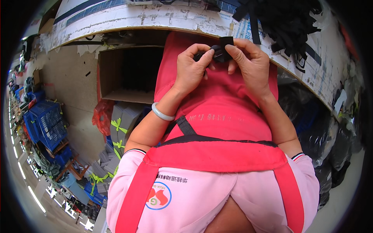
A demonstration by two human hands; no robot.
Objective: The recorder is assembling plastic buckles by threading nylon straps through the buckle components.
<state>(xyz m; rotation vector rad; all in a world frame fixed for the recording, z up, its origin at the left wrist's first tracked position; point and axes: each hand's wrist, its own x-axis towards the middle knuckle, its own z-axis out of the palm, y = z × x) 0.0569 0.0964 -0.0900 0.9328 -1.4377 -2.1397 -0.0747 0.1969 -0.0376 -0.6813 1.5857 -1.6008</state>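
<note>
My left hand [191,70] and my right hand [248,62] meet over my red apron [217,112], close to the edge of the white worktable [155,19]. Both pinch a small black plastic buckle [217,54]. A short black webbing strap [226,41] sticks up from the buckle between my right fingers. A pale jade bangle [162,113] sits on my left wrist.
A heap of black straps [283,19] lies on the worktable at the upper right. An open cardboard box [126,73] stands under the table on the left. Grey bundles tied with green ribbon [118,128] and blue crates [44,124] are on the floor. Black bags [322,132] are piled on the right.
</note>
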